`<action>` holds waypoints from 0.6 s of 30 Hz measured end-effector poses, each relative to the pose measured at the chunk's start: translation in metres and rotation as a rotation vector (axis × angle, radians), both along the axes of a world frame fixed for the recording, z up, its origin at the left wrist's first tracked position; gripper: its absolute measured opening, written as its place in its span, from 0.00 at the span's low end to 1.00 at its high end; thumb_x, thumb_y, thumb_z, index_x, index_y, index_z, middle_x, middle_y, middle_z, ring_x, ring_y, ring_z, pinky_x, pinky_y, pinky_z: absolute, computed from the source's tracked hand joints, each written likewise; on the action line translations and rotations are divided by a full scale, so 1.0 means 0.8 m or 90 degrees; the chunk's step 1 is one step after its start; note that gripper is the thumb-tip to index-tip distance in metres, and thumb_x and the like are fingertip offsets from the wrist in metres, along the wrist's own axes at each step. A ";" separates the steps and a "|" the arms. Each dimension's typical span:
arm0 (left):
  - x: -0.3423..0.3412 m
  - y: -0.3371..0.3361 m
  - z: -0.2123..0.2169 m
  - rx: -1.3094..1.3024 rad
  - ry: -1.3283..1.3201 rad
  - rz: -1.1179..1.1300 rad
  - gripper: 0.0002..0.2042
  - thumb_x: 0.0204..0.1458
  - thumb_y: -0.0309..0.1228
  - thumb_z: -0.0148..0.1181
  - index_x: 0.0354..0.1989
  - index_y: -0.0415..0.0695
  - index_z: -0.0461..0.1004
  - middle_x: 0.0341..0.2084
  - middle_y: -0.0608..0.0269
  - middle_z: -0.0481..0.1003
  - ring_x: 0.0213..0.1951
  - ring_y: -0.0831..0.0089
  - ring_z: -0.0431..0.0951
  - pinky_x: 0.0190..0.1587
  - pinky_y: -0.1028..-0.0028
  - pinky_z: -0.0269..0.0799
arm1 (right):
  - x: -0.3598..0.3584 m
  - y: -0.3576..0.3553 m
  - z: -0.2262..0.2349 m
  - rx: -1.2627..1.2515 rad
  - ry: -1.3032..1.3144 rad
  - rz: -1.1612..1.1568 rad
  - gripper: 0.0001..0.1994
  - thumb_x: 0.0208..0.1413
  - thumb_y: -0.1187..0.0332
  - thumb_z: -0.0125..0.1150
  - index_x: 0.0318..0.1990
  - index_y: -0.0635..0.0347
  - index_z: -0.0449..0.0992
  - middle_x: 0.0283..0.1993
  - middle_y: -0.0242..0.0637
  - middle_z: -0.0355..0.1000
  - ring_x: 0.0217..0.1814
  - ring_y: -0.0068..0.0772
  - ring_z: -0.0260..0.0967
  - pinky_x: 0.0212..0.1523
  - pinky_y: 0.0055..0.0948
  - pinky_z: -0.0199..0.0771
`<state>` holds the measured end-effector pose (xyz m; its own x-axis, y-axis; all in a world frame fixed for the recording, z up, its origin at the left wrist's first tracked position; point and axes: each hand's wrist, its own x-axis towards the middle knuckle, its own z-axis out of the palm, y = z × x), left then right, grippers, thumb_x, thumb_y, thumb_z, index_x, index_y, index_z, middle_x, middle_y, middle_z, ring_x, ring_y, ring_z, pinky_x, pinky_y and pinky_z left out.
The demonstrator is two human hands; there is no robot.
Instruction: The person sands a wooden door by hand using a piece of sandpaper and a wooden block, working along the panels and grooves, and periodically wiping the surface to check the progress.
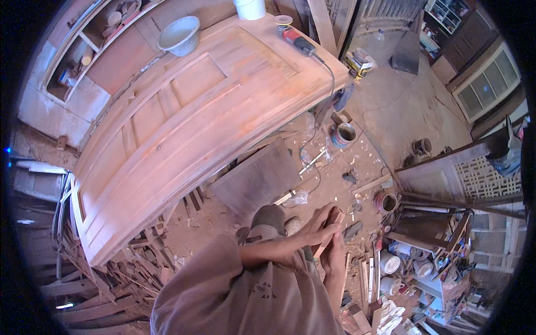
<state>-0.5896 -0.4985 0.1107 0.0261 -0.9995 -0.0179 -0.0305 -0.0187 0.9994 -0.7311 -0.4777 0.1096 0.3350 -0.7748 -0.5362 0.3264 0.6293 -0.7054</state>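
Both hands are together in front of my body, to the right of the large panelled wooden door (184,123). My left hand (312,228) reaches across from the left, its fingers closed round a short, narrow piece of wood (321,247). My right hand (335,248) comes up from below and grips the same piece from its right side. The wood slants between the palms, with its far end showing above the fingers. Parts of it are hidden by my hands.
On the door stand a red-and-black power sander (298,42) with a cord, a grey basin (180,37) and a white bucket (250,8). Paint tins (343,135), wood offcuts and shavings litter the floor. Cluttered shelving and white containers (389,262) lie at right.
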 end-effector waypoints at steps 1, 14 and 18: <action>0.004 -0.006 -0.002 -0.051 -0.042 -0.008 0.22 0.60 0.43 0.57 0.55 0.41 0.66 0.44 0.53 0.70 0.49 0.58 0.71 0.55 0.62 0.64 | -0.004 -0.002 0.000 0.031 -0.020 0.008 0.24 0.72 0.53 0.45 0.67 0.58 0.62 0.64 0.38 0.67 0.65 0.34 0.66 0.66 0.39 0.66; 0.164 -0.085 -0.061 0.066 -0.465 0.298 0.33 0.63 0.48 0.52 0.67 0.32 0.58 0.66 0.36 0.59 0.68 0.44 0.61 0.66 0.54 0.61 | 0.005 -0.141 -0.020 0.078 0.035 0.103 0.19 0.65 0.51 0.59 0.49 0.59 0.74 0.36 0.34 0.75 0.34 0.30 0.73 0.35 0.30 0.76; 0.277 -0.185 -0.082 0.036 -0.707 0.387 0.38 0.63 0.49 0.52 0.69 0.28 0.54 0.70 0.34 0.54 0.72 0.41 0.53 0.73 0.52 0.49 | -0.045 -0.212 -0.070 0.102 0.011 0.067 0.17 0.65 0.51 0.58 0.48 0.53 0.75 0.34 0.32 0.74 0.31 0.28 0.73 0.29 0.29 0.75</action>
<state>-0.3679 -0.6468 0.0449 0.5075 -0.8196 0.2659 -0.8206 -0.3656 0.4392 -0.7667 -0.6471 0.0540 0.3998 -0.6397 -0.6565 0.2417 0.7644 -0.5977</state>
